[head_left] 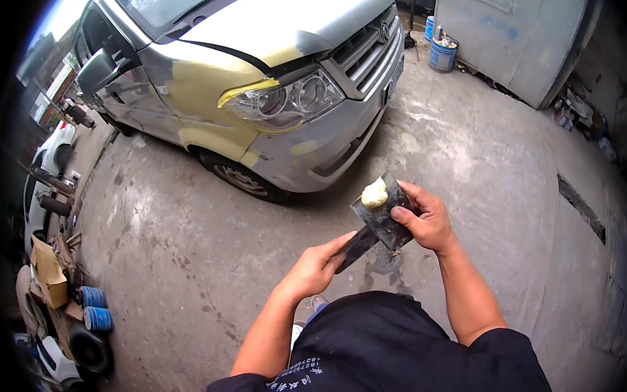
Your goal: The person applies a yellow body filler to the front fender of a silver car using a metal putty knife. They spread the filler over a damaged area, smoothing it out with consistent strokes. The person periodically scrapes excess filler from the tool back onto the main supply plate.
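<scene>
My right hand [427, 220] grips a dark, flat putty board [389, 225], thumb on top and fingers along its far edge. A pale yellow lump of putty [374, 193] sits near the board's upper left corner. Closed around a dark, flat putty spreader [358, 248] is my left hand [316, 268], just to the left and nearer to me. The spreader's far end meets or passes under the board; I cannot tell which. Beyond both hands stands a silver van [274, 74] with dull yellow patches on its fender and hood. Yellow tape [248, 90] edges its headlight [298, 100].
Blue buckets [443, 54] stand by a grey metal cabinet [495, 27] at the far right. At left lie a cardboard box [48, 272], blue cans [97, 318] and assorted parts. A dark slot [582, 208] runs in the concrete floor [164, 267] on the right.
</scene>
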Motion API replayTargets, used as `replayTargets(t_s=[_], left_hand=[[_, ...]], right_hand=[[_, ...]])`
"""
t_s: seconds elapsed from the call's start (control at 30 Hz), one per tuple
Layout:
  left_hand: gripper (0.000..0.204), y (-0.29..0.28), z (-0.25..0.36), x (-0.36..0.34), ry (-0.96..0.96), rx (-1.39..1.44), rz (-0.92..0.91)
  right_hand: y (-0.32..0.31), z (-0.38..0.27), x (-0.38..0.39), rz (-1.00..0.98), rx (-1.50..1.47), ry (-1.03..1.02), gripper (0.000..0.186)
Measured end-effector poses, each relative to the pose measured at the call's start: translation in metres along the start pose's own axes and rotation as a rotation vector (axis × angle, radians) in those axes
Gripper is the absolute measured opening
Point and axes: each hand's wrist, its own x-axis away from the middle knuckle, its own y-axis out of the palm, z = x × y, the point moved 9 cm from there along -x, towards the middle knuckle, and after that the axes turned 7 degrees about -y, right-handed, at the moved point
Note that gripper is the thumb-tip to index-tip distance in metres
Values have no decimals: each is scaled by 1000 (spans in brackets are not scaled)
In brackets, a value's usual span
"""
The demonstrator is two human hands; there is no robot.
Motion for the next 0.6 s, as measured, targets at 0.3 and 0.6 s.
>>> replayTargets(t_s=[0.3, 0.6], left_hand=[[48, 1, -29, -13, 6, 819, -91], [49, 32, -38, -25, -68, 796, -74]], right_hand=[[30, -30, 10, -422, 258, -303, 56], [-12, 6, 32, -454, 500, -275, 58]])
